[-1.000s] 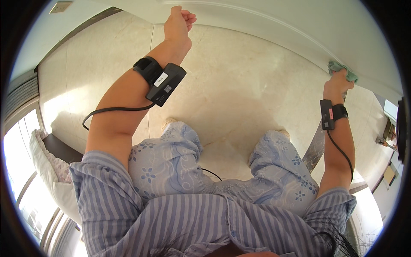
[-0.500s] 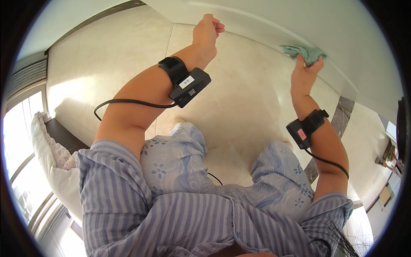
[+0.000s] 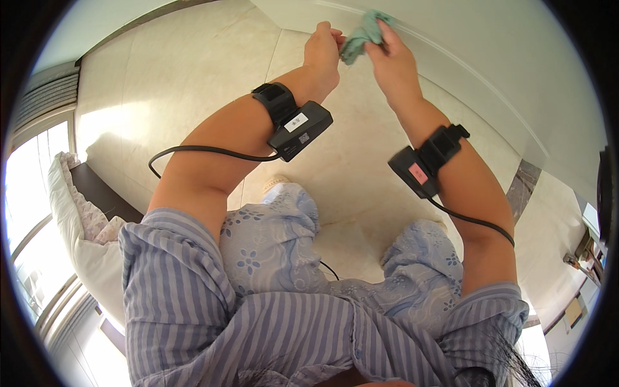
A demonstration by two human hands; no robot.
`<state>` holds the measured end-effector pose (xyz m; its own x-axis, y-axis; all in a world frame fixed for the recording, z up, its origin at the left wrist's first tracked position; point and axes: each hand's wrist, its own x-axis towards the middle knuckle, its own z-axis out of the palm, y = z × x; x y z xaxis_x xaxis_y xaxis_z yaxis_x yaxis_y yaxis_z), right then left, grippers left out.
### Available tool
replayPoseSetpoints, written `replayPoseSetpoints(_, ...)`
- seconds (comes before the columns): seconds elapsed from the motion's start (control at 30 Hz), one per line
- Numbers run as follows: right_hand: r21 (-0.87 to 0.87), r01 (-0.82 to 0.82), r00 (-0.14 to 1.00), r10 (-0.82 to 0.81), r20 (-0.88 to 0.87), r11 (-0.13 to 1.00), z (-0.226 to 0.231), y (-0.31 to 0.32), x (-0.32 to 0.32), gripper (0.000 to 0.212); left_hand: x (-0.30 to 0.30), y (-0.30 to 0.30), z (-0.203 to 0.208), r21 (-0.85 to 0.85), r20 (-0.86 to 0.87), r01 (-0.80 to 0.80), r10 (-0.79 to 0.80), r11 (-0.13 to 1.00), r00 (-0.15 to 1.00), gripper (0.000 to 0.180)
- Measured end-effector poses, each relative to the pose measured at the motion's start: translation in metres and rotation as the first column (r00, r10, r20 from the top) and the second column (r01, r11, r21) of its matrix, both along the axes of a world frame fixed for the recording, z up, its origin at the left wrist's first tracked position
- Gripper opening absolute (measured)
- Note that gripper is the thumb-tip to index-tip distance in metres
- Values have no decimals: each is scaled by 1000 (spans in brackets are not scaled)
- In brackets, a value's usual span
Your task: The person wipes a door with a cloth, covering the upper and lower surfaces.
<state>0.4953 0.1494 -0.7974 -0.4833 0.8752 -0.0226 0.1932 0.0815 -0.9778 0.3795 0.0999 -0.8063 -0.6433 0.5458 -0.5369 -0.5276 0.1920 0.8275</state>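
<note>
Between 12 and 1 o'clock: green cloth, crumpled, pinched in right hand, partly hidden by grip. At 12, just beside cloth: left hand, loosely curled; cannot tell whether touching. Toward 2: pale ridged panel. Beneath, toward 12: light tiled floor.

Floor between the forearms is offering a wide passage, black boxes jutting in from both sides. Cloth in the right hand is filling the gap to the left hand; contact unclear. White panel is blocking the far right. Knees are bounding the near side. Left of the left forearm, floor is giving room up to the bedding.
</note>
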Motion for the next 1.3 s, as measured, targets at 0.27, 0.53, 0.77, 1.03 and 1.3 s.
replayPoseSetpoints(0.27,-361,-410,909,343,-237,838,0,16,-7,53,9,-6,10,78,-5,25,-25,997,1000,60)
replayPoseSetpoints(0.53,-490,-348,933,349,-93,799,1,22,26,48,13,-17,-33,-93,-325,275,-290,957,900,45)
replayPoseSetpoints(0.77,-560,-281,898,420,134,780,5,30,81,40,17,-7,-42,-255,-239,666,-713,701,659,32)
replayPoseSetpoints(1.03,-580,-157,956,270,113,799,2,33,104,35,-1,25,-46,0,202,330,-323,944,925,30)
replayPoseSetpoints(1.3,-444,-256,959,283,-5,859,41,48,125,34,-161,-18,-117,-635,-721,449,-691,628,-54,23)
